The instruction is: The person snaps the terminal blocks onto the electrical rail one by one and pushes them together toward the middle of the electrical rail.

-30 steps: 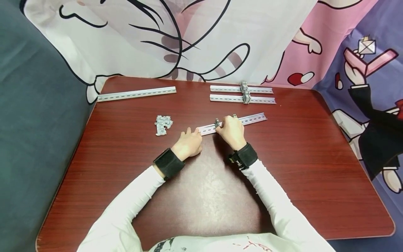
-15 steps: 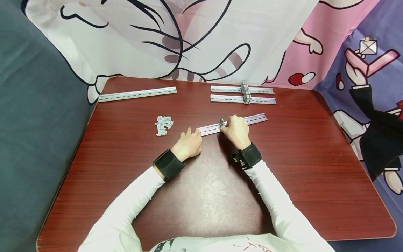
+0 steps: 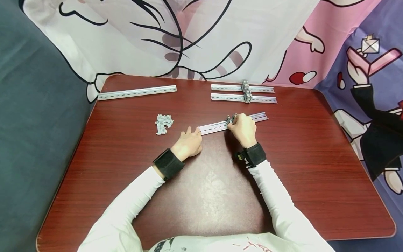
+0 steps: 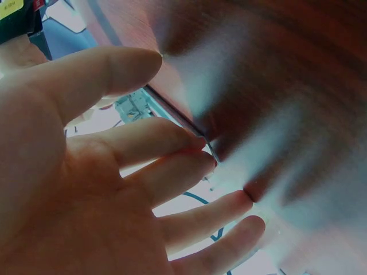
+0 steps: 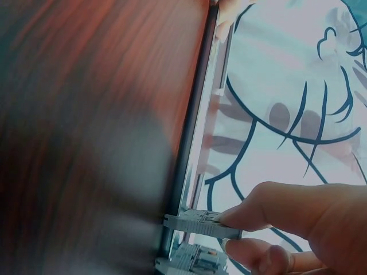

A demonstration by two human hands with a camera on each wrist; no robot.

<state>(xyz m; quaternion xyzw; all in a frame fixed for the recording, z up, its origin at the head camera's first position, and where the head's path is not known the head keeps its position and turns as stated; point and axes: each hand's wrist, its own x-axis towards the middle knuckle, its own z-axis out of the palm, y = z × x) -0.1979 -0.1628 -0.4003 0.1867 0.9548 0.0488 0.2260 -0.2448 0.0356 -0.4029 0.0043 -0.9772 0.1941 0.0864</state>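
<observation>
The right hand (image 3: 244,128) is pinching a slim grey plastic module (image 5: 198,224) on a slotted silver metal rail (image 3: 213,128), while the left hand (image 3: 188,142) is touching the rail's left end with extended fingers (image 4: 153,138).

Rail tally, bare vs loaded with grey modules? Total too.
Bare: 1 (back left rail)
Loaded with grey modules: 3 (rearmost right rail, second right rail, near rail between left hand and right hand)
Total: 4
</observation>
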